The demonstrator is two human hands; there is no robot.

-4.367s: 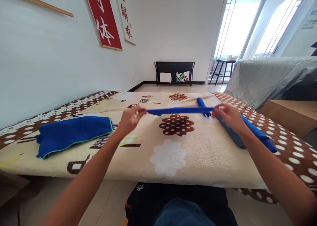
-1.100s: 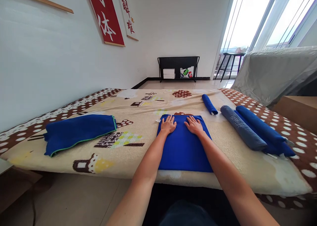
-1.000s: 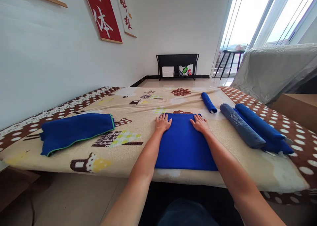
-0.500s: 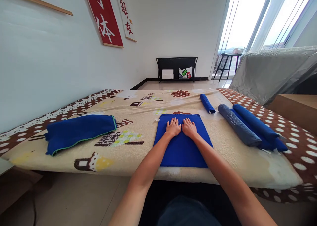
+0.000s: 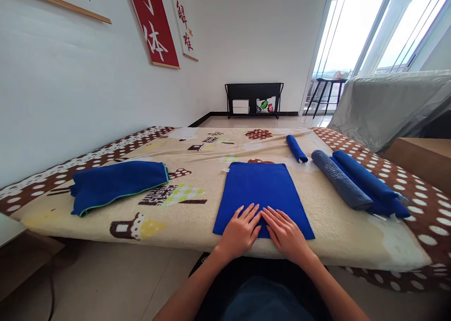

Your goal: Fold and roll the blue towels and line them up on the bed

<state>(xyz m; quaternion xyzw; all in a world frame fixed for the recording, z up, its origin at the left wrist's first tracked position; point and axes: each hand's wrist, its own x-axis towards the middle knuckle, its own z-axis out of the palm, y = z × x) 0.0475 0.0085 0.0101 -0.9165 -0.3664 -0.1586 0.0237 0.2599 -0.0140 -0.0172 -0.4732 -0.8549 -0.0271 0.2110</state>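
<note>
A blue towel lies flat as a rough square at the near edge of the bed, a small white tag at its far left corner. Both hands rest on its near part, fingertips almost meeting. My left hand is palm down with fingers stretched out and thumb pointing inward. Mirroring it, my right hand lies palm down, fingers extended. Neither hand grips anything. To the left is a loosely folded blue cloth with green edging.
On the right lie a small blue rolled towel, a grey-blue rolled towel and larger blue rolled towels. A patterned cream blanket covers the bed. Beyond stand a black rack and a stool.
Both hands have slid back towards me, from the towel's far part to its near edge. The towel's near edge shows wider and flatter. The view has shifted slightly.
</note>
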